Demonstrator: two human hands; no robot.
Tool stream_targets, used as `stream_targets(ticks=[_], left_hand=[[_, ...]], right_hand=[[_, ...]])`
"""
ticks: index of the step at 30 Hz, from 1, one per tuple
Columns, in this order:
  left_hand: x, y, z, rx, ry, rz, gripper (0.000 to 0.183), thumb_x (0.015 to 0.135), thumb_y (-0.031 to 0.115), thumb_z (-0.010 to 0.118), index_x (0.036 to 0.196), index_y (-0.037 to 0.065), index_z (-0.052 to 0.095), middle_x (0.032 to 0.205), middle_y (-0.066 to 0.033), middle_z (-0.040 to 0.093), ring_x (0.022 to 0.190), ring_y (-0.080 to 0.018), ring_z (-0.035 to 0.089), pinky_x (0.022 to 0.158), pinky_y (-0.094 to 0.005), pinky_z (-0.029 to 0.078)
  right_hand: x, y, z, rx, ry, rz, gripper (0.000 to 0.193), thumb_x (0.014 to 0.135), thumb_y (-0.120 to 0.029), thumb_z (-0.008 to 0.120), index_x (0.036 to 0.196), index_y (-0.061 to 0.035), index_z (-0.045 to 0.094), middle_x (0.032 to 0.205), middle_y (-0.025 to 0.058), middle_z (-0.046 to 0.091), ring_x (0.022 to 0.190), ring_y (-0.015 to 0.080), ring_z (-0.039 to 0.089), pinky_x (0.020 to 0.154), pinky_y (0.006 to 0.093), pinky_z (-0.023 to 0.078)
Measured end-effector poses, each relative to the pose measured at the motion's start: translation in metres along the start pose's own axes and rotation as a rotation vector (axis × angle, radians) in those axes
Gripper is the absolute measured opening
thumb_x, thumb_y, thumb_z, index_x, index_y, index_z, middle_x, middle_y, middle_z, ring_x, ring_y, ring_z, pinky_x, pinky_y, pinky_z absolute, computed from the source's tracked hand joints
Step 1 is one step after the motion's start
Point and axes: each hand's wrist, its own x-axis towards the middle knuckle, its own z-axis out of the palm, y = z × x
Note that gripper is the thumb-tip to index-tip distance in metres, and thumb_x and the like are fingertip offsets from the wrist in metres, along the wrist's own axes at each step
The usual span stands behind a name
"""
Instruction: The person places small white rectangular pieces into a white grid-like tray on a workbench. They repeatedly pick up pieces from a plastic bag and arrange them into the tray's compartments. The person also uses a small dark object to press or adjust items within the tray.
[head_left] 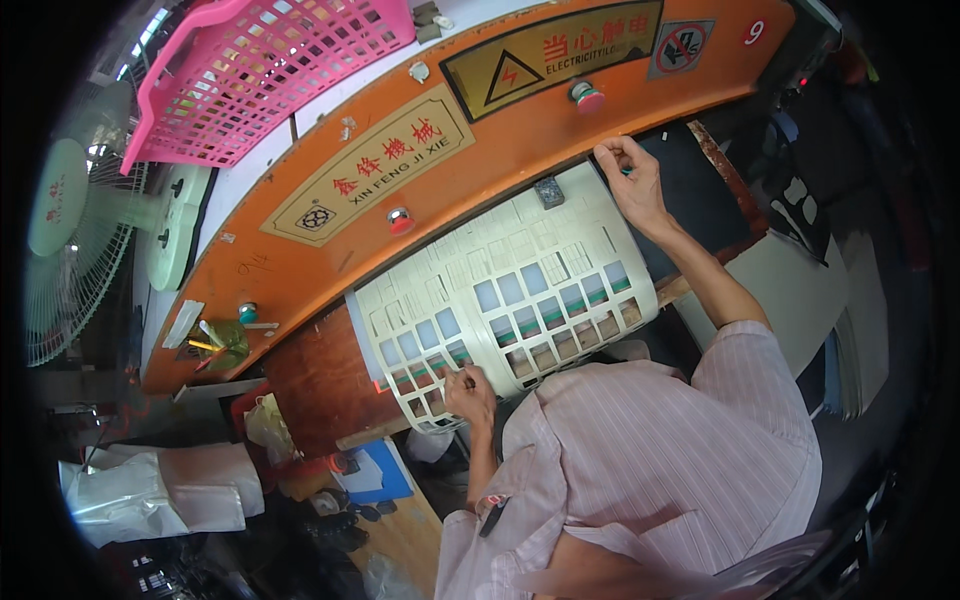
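A large cream die-cut sheet with rows of rectangular windows lies under the orange machine panel, its near edge curving down toward my body. Some windows show pale blue, others green strips or brown below. My left hand is at the near edge, left of the middle, its curled fingers closed on the sheet's thin bars. At the far right corner of the sheet is my right hand, its fingers bent together. A bit of green shows within them; I cannot make out what it is. A small dark block rests on the sheet's far part.
The orange panel with red push buttons spans the far side. A pink basket and green fan stand at far left. Reddish-brown board extends left of the sheet; stacked sheets stand at right.
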Motion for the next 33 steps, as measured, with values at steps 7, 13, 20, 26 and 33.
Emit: stream_targets(ticks=[7,13,20,26,33], left_hand=[[0.007,-0.009,0.005,-0.024,-0.052,-0.070,0.042,0.093,0.028,0.066,0.065,-0.003,0.066,0.063,-0.0192,0.057,0.072,-0.0384,0.068,0.064,-0.0483,0.048],[0.009,-0.005,0.007,-0.062,0.028,-0.002,0.038,0.092,0.029,0.067,0.070,-0.001,0.070,0.067,-0.0169,0.057,0.060,-0.0340,0.060,0.059,-0.0496,0.042],[0.008,0.010,0.001,-0.089,0.091,0.034,0.040,0.093,0.026,0.064,0.068,-0.004,0.068,0.062,-0.0221,0.056,0.063,-0.0394,0.061,0.083,-0.0470,0.054],[0.009,0.015,-0.006,-0.081,0.018,-0.049,0.046,0.094,0.030,0.061,0.066,-0.006,0.063,0.057,-0.0226,0.050,0.059,-0.0426,0.055,0.094,-0.0481,0.055],[0.007,0.011,-0.005,-0.043,-0.042,-0.091,0.047,0.093,0.034,0.060,0.067,-0.005,0.065,0.070,-0.0262,0.062,0.072,-0.0434,0.064,0.075,-0.0547,0.048]], right_hand=[[-0.019,-0.047,-0.016,-0.071,0.027,-0.323,0.017,0.103,-0.016,0.065,0.100,0.0002,0.067,0.088,0.0099,0.062,0.076,0.0186,0.060,0.071,0.0341,0.048],[-0.095,-0.024,-0.075,-0.078,-0.003,-0.173,0.020,0.103,-0.017,0.065,0.108,0.0025,0.068,0.087,0.0083,0.067,0.077,0.0133,0.060,0.070,0.0312,0.050],[-0.154,0.056,-0.081,-0.295,0.057,-0.007,0.036,0.095,-0.028,0.073,0.113,0.0035,0.070,0.093,0.0152,0.072,0.087,0.0290,0.070,0.079,0.0407,0.055],[-0.175,0.087,-0.059,-0.330,0.058,0.110,0.040,0.096,-0.030,0.072,0.114,0.0058,0.068,0.085,0.0154,0.072,0.078,0.0297,0.072,0.074,0.0400,0.057],[-0.134,0.093,-0.037,-0.449,-0.036,0.030,0.049,0.100,-0.033,0.061,0.129,0.0057,0.062,0.127,0.0235,0.066,0.122,0.0426,0.058,0.104,0.0494,0.047]])
